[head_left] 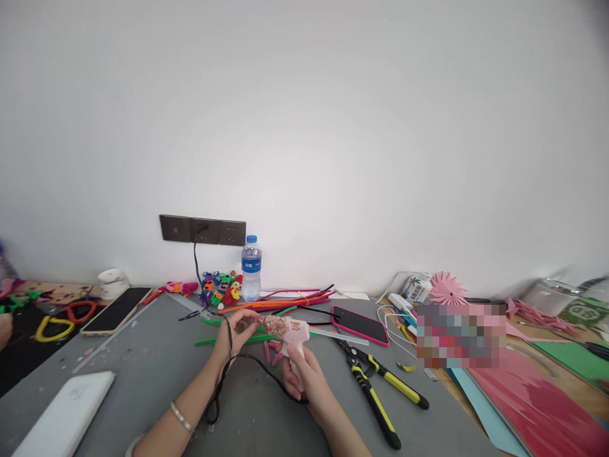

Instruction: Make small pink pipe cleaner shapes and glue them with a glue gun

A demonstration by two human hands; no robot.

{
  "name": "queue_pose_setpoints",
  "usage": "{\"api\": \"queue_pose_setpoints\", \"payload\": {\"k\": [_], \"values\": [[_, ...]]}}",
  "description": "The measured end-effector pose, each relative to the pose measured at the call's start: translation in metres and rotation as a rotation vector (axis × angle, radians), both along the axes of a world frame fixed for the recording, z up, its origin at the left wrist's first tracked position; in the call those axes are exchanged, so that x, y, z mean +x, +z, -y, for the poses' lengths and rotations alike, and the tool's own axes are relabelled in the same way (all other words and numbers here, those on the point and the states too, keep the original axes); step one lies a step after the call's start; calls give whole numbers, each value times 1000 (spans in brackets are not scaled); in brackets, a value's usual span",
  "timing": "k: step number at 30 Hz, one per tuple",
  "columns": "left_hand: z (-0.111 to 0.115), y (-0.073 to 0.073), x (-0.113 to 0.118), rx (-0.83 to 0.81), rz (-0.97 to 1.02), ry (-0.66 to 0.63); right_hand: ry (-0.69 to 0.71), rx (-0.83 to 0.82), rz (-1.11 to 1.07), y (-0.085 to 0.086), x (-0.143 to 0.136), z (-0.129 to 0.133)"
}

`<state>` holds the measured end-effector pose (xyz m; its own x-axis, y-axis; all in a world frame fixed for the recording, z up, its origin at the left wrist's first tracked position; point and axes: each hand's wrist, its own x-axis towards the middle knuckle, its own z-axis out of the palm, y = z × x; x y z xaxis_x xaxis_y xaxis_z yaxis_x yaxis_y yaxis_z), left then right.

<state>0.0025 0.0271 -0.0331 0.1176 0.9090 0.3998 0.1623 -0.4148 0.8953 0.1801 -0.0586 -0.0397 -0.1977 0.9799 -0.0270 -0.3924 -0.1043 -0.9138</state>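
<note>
My right hand (304, 374) is wrapped round the handle of a pale pink hot glue gun (295, 331), whose nozzle points left. At that nozzle, the fingers of my left hand (240, 333) are closed in a pinch; what lies between them is too small to make out. A black power cord (259, 360) loops across my left wrist and below both hands. Under and behind the hands lie green pipe cleaners (209, 341) and a bundle of orange and red pipe cleaners (280, 304). Small pink pieces (273, 353) rest between the hands.
Yellow-and-black pliers (375, 387) and a pink-cased phone (360, 325) lie to the right. Behind stand a water bottle (252, 270) and pipe-cleaner figures (221, 289). A white power bank (66, 412), another phone (117, 311) and scissors (54, 328) are left. Another person's hand (4, 329) shows at the left edge.
</note>
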Motion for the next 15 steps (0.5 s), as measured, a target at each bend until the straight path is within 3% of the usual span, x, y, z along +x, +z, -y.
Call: {"api": "queue_pose_setpoints", "payload": {"k": [15], "values": [[-1, -3, -2, 47, -53, 7, -27, 13, 34, 1, -2, 0]]}}
